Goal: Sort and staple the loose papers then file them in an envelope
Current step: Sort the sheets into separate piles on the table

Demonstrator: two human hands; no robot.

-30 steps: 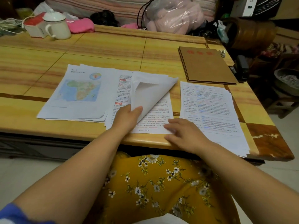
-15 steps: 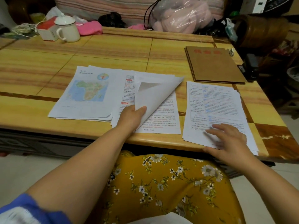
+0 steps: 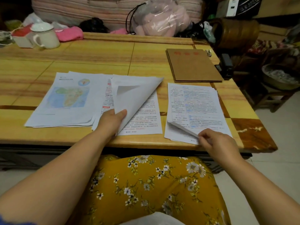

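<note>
Fingers (image 3: 202, 137) of the right hand (image 3: 215, 143), having crossed from the middle stack (image 3: 142, 117), now pinch up the right stack's (image 3: 196, 109) near corner, while the left hand (image 3: 110, 122) still grips the folded-back middle sheets (image 3: 134, 98); sorting continues, stapling pending.

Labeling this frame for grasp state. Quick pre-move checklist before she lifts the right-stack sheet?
1. Right hand pinches a lifted corner of the right stack: ok.
2. Only one sheet pinched: cannot tell.
3. Left hand holds the folded-back sheets of the middle stack: ok.
4. Map stack lies flat, untouched: ok.
5. Envelope within reach, unobstructed: ok.
6. Stapler at the table edge, partly off it: not ok.
</note>
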